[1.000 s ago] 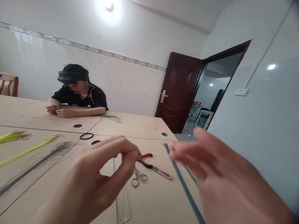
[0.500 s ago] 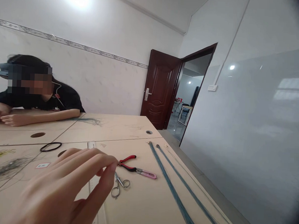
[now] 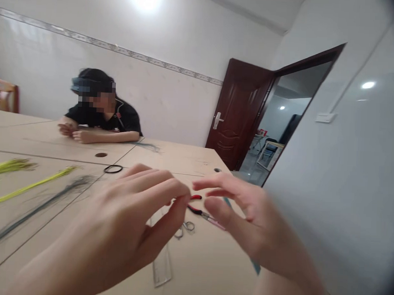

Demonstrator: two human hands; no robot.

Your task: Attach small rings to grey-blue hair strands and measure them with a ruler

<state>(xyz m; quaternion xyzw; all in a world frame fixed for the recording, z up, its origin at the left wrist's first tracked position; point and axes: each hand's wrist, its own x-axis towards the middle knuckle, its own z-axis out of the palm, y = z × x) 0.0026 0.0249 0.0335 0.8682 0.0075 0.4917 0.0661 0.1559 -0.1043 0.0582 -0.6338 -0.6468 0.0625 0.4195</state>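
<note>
My left hand (image 3: 138, 214) is raised over the table (image 3: 204, 269), its thumb and forefinger pressed together in a pinch. Whatever sits between those fingertips is too small to make out. Close to its right, my right hand (image 3: 249, 219) is open, thumb and fingers apart and slightly blurred, with nothing visible in it. Partly hidden behind the hands lie red-and-black-handled pliers (image 3: 196, 209) and a pink-handled tool (image 3: 215, 221). Below them are metal scissors (image 3: 189, 226) and a clear ruler (image 3: 162, 274). Blue-green strands (image 3: 255, 266) show beneath my right wrist.
On the left lie yellow strand bundles (image 3: 11, 167) and a frayed grey-blue bundle (image 3: 40, 208). A black ring (image 3: 106, 169) rests near the table seam. Across the table a person (image 3: 129, 120) leans on their forearms. Beyond the table's right edge stands an open brown door (image 3: 236, 110).
My right hand has come into view from the right, beside the left hand. The view has swung left, showing more yellow strands. My left hand keeps its pinch.
</note>
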